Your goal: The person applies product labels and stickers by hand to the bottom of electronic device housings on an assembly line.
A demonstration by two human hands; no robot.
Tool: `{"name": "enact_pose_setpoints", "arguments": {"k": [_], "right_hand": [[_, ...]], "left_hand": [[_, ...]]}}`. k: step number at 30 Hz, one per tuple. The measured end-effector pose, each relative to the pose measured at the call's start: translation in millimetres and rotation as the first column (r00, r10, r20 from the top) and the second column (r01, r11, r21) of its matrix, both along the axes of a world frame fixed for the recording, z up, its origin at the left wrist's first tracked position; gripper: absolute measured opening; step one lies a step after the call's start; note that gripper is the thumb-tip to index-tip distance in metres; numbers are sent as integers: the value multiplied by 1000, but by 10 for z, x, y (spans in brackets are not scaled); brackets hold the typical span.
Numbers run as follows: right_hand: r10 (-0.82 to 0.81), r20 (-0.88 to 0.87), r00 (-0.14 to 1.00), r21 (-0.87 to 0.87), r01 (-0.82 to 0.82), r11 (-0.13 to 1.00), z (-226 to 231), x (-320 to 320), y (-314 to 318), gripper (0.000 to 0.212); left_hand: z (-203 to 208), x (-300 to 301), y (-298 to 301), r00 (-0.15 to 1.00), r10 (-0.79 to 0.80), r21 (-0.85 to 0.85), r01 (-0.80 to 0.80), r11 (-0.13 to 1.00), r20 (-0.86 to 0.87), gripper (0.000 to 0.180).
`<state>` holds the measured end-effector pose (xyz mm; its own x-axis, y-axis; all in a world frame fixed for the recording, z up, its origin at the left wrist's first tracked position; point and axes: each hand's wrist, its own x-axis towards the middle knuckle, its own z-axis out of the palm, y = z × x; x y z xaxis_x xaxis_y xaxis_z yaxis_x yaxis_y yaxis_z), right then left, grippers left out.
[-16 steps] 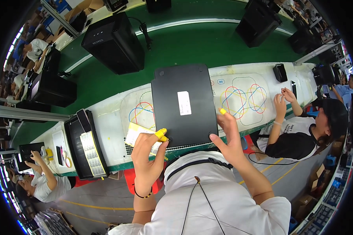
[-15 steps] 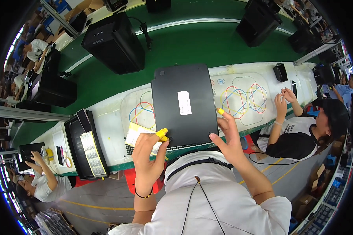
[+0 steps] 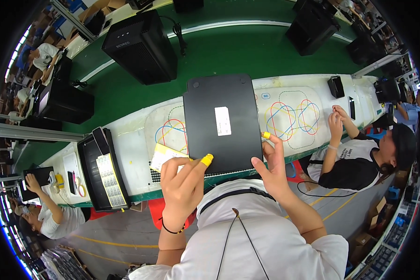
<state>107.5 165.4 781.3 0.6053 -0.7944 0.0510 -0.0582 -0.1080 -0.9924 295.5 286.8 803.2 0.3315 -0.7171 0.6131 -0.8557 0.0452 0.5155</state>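
1. The black panel point(image 3: 228, 147) is held at the near edge of the desk point(image 3: 129, 144), its right side grasped by the right hand point(image 3: 275, 170).
2. The left hand point(image 3: 184, 189) has been shifted inward from the corner; contact seems moved onto the panel's face.
3. Any left-hand pinch cannot be confirmed.

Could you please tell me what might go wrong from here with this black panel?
The black panel appears close to the white table's near edge, so a careless pull from the right hand, at the panel's right side, might make it slip off. The left hand overlaps the yellow-edged sheet in this view, so it could drag or crease the sheet.
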Motion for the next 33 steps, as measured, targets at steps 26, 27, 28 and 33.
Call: {"name": "enact_pose_setpoints", "arguments": {"k": [26, 27, 28, 33], "right_hand": [[74, 82, 994, 450, -103, 887, 277, 463, -599, 44], [81, 89, 993, 439, -112, 892, 305, 461, -660, 44], [-2, 71, 997, 455, -31, 890, 325, 447, -733, 42], [-220, -93, 971, 358, 239, 903, 442, -49, -1217, 44]], "left_hand": [[-483, 131, -243, 611, -269, -272, 90, 958, -745, 80], [-504, 179, -262, 642, -241, -245, 84, 966, -728, 79], [-538, 225, -258, 631, -235, -258, 57, 964, -739, 72], [-696, 597, -255, 636, -157, -243, -50, 969, -756, 49]]}}
